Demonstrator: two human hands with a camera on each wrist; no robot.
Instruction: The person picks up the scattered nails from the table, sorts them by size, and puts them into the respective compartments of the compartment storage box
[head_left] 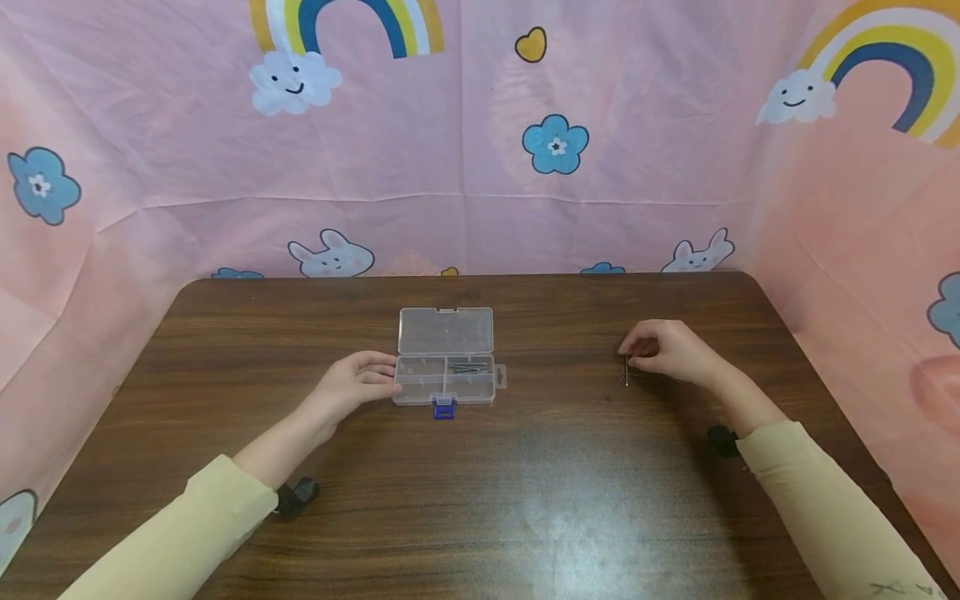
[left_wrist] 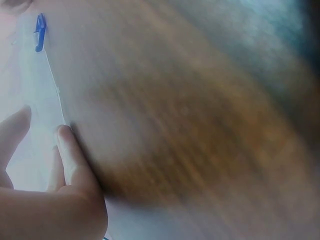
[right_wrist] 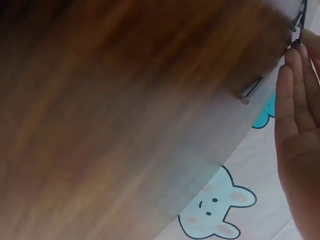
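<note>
A clear plastic compartment box (head_left: pixel 420 392) stands on the table with its lid (head_left: pixel 446 332) raised and a blue latch (head_left: pixel 444 409) in front. Several nails (head_left: pixel 470 369) lie in its back right compartment. My left hand (head_left: pixel 352 385) rests against the box's left end, its fingers fairly straight and spread; the left wrist view shows the latch (left_wrist: pixel 40 33) too. To the right of the box, my right hand (head_left: pixel 675 352) pinches a nail (head_left: pixel 627 372), held upright with its point down. Beneath that hand another nail (head_left: pixel 615 388) lies on the table. In the right wrist view, a nail's head (right_wrist: pixel 244 100) shows near the fingers.
The brown wooden table (head_left: pixel 450 500) reaches back to a pink patterned cloth (head_left: pixel 465 167) that hangs behind and at both sides. Dark devices (head_left: pixel 296 497) are worn at both wrists.
</note>
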